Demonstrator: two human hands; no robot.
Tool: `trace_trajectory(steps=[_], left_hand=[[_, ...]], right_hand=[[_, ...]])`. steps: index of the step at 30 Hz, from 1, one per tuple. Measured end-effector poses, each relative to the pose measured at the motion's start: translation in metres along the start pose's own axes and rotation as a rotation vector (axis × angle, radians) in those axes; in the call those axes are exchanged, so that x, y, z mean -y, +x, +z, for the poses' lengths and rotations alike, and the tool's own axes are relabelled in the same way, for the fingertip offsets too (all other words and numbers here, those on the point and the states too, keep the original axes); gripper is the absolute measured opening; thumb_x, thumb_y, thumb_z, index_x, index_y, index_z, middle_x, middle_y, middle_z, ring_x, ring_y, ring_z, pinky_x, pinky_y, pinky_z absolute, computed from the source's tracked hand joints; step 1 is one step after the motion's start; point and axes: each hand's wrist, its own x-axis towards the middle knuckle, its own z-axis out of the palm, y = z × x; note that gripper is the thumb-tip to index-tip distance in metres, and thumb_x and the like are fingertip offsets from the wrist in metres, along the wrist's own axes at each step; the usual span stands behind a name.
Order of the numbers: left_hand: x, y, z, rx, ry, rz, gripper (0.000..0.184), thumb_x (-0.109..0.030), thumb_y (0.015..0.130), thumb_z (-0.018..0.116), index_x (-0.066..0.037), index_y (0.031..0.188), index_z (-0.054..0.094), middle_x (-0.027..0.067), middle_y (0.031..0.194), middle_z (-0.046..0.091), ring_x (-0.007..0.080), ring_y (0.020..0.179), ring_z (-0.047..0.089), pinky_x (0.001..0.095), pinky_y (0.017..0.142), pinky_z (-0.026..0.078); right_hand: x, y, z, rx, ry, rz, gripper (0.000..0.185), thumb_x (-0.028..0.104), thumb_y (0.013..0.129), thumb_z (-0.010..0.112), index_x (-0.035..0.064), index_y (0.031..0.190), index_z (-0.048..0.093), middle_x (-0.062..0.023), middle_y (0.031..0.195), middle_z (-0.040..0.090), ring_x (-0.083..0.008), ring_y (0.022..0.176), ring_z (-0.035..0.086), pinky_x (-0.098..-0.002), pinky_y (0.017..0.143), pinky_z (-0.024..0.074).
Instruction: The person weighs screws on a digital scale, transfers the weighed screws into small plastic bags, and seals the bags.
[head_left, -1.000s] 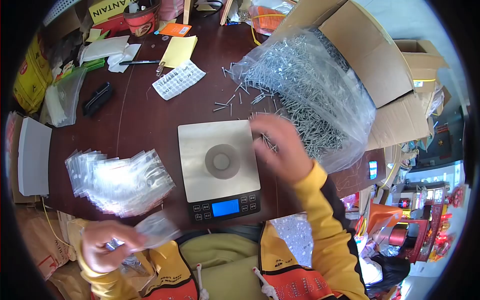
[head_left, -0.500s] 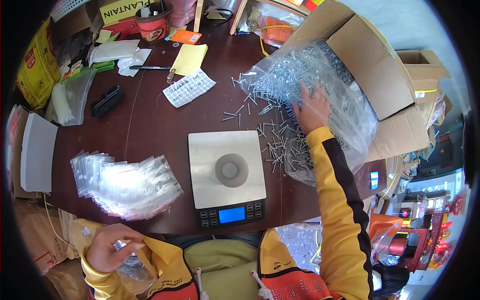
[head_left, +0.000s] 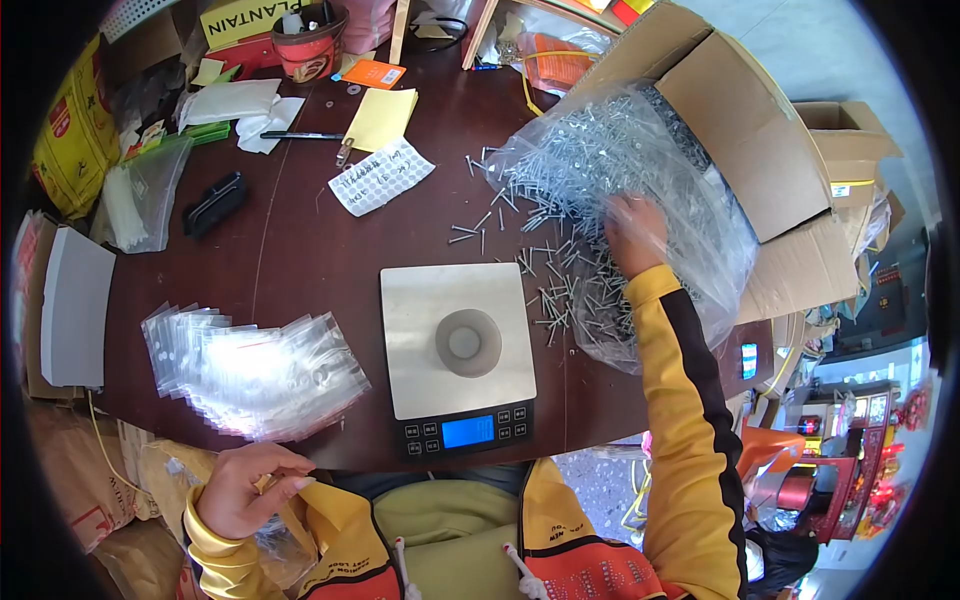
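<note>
My right hand (head_left: 635, 235) reaches into the pile of screws (head_left: 590, 180) at the mouth of a clear plastic bag (head_left: 705, 235). Its fingers curl down among the screws, and what they grip is hidden. My left hand (head_left: 250, 487) hovers at the table's front edge with thumb and fingers apart and nothing visible between them. Between the hands stands a digital scale (head_left: 405, 300) with a lit blue display, and a small round cup (head_left: 467, 343) sits on its plate. A fanned stack of clear zip bags (head_left: 255, 375) lies left of the scale.
An open cardboard box (head_left: 745, 120) stands behind the screw bag. A sticker sheet (head_left: 382, 178), yellow notes (head_left: 380, 118), a pen (head_left: 300, 135) and a black case (head_left: 214, 204) lie farther back. A white box (head_left: 78, 305) is at the left. Another person (head_left: 785, 555) shows at lower right.
My right hand has moved from beside the scale to the screws, then slightly back toward me. The small clear bag has left my left hand, which has shifted a little right since the last frame.
</note>
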Motion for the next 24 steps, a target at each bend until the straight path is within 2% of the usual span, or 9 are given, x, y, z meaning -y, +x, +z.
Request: trace_trajectory(steps=[2, 4, 6, 9, 12, 15, 18, 21, 24], left_hand=[[-0.001, 0.003, 0.001, 0.013, -0.022, -0.012, 0.015, -0.005, 0.084, 0.066, 0.004, 0.096, 0.068, 0.0173, 0.086, 0.068, 0.0278, 0.077, 0.067, 0.0325, 0.069, 0.051], [-0.002, 0.006, 0.001, 0.029, -0.036, -0.027, 0.015, -0.005, 0.084, 0.066, 0.004, 0.096, 0.068, 0.0174, 0.086, 0.068, 0.0272, 0.076, 0.067, 0.0320, 0.069, 0.051], [-0.001, 0.007, 0.001, 0.049, -0.045, -0.043, 0.015, -0.004, 0.085, 0.065, 0.004, 0.097, 0.068, 0.0175, 0.086, 0.068, 0.0266, 0.075, 0.066, 0.0315, 0.068, 0.051], [0.003, 0.008, 0.007, 0.032, -0.060, -0.022, 0.015, -0.004, 0.085, 0.064, 0.004, 0.097, 0.067, 0.0170, 0.086, 0.068, 0.0258, 0.074, 0.066, 0.0311, 0.067, 0.051], [0.001, 0.010, 0.008, 0.044, -0.051, -0.003, 0.015, -0.004, 0.085, 0.064, 0.004, 0.098, 0.067, 0.0166, 0.087, 0.068, 0.0255, 0.074, 0.066, 0.0312, 0.068, 0.051], [0.001, 0.010, 0.011, 0.044, -0.061, -0.020, 0.015, -0.004, 0.085, 0.064, 0.004, 0.098, 0.068, 0.0161, 0.087, 0.068, 0.0257, 0.075, 0.066, 0.0316, 0.069, 0.051], [-0.004, 0.014, 0.014, 0.039, -0.062, -0.017, 0.014, -0.003, 0.085, 0.065, 0.003, 0.097, 0.068, 0.0160, 0.088, 0.068, 0.0265, 0.077, 0.067, 0.0320, 0.070, 0.052], [-0.002, 0.018, 0.022, -0.055, -0.039, 0.049, 0.014, -0.002, 0.082, 0.067, 0.003, 0.094, 0.068, 0.0164, 0.088, 0.068, 0.0278, 0.078, 0.067, 0.0324, 0.071, 0.052], [0.004, 0.027, 0.035, -0.260, 0.084, 0.118, 0.015, 0.002, 0.078, 0.069, 0.003, 0.092, 0.068, 0.0165, 0.090, 0.068, 0.0289, 0.079, 0.066, 0.0327, 0.072, 0.052]], right_hand=[[-0.010, -0.006, 0.003, 0.006, 0.298, 0.044, 0.022, 0.010, 0.079, 0.062, 0.0159, 0.100, 0.066, -0.0084, 0.096, 0.063, -0.0295, 0.097, 0.058, -0.0395, 0.082, 0.0460], [-0.005, -0.007, -0.009, 0.041, 0.395, 0.066, 0.021, 0.009, 0.078, 0.061, 0.0148, 0.098, 0.067, -0.0096, 0.093, 0.063, -0.0297, 0.094, 0.058, -0.0392, 0.080, 0.0461], [0.003, -0.010, -0.034, 0.106, 0.286, 0.063, 0.018, 0.010, 0.079, 0.061, 0.0134, 0.096, 0.067, -0.0111, 0.093, 0.063, -0.0299, 0.095, 0.058, -0.0395, 0.080, 0.0459], [-0.007, -0.023, -0.021, 0.105, 0.384, 0.074, 0.023, 0.009, 0.074, 0.067, 0.0119, 0.096, 0.069, -0.0124, 0.103, 0.063, -0.0307, 0.095, 0.059, -0.0395, 0.080, 0.0487], [-0.002, -0.029, -0.014, -0.141, 0.033, -0.023, 0.026, 0.021, 0.082, 0.064, 0.0117, 0.106, 0.065, -0.0165, 0.108, 0.064, -0.0354, 0.108, 0.056, -0.0471, 0.091, 0.0431], [0.014, -0.024, -0.017, -0.147, -0.081, 0.205, 0.041, 0.027, 0.082, 0.066, 0.0124, 0.119, 0.058, -0.0188, 0.119, 0.060, -0.0400, 0.111, 0.054, -0.0524, 0.093, 0.0406], [0.025, -0.026, 0.004, -0.249, -0.304, 0.150, 0.051, 0.032, 0.081, 0.066, 0.0105, 0.125, 0.052, -0.0188, 0.123, 0.056, -0.0397, 0.113, 0.053, -0.0504, 0.093, 0.0403], [0.042, -0.027, -0.007, -0.046, -0.221, 0.193, 0.052, 0.034, 0.081, 0.067, 0.0078, 0.124, 0.052, -0.0181, 0.123, 0.054, -0.0384, 0.113, 0.051, -0.0496, 0.092, 0.0396], [0.043, -0.031, -0.009, 0.177, 0.096, 0.187, 0.051, 0.035, 0.082, 0.067, 0.0077, 0.122, 0.053, -0.0170, 0.121, 0.054, -0.0355, 0.114, 0.049, -0.0510, 0.091, 0.0390]])
